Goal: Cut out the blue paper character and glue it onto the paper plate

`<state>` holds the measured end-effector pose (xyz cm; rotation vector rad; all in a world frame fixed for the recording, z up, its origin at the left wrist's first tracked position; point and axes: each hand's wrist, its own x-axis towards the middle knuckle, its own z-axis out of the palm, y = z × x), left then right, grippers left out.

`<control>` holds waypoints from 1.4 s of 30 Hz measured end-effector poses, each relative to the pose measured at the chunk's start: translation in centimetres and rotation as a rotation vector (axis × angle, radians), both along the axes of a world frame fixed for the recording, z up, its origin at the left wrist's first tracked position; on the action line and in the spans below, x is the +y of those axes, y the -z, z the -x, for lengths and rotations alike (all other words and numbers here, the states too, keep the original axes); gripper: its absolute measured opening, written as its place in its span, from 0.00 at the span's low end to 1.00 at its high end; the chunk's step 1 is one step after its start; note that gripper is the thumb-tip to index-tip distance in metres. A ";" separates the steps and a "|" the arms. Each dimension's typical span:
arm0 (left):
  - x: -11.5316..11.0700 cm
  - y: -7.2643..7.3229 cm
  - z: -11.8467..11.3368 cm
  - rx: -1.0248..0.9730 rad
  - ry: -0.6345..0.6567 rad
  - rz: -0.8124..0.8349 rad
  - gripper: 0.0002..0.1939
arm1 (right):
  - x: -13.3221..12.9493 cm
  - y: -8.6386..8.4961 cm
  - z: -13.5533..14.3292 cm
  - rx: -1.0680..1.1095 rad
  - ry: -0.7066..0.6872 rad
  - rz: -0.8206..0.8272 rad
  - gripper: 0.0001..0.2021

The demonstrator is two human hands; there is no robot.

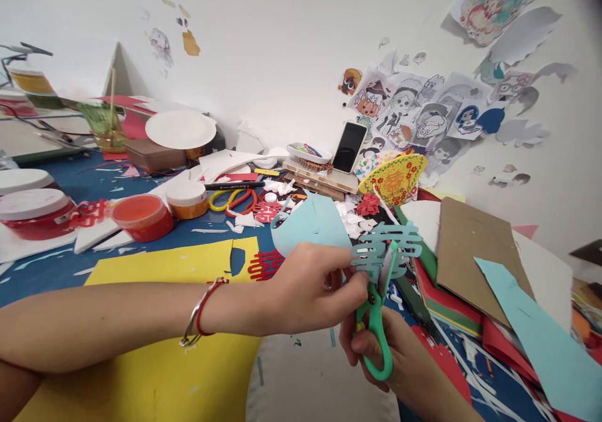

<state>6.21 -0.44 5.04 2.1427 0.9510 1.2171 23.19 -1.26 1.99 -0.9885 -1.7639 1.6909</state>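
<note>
We see a bright, soft light, whose source is not visible. The white wall (pixel 263 58) carries pale shadows near the drawings (pixel 430 124). Below the left forearm (pixel 117 315), the yellow paper (pixel 188 381) becomes darker. We find the scissors (pixel 377 325) rather clear, but the outer edges look stretched, and the upper right corner is dark.

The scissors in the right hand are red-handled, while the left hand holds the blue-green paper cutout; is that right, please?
Not quite: in the head view, the scissors in the right hand are green-handled, not red-handled. The left hand does hold the blue-green paper cutout.
</note>
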 end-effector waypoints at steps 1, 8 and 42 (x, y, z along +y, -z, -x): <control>0.0 0.0 0.0 0.000 0.004 0.002 0.09 | 0.0 0.0 0.0 0.002 0.001 0.004 0.28; 0.1 0.0 0.1 -0.001 -0.007 -0.002 0.10 | 0.0 -0.1 -0.1 -0.017 0.012 0.002 0.28; 0.0 -0.1 0.0 0.003 -0.039 -0.005 0.16 | -0.3 -0.3 0.1 -0.027 0.027 -0.019 0.31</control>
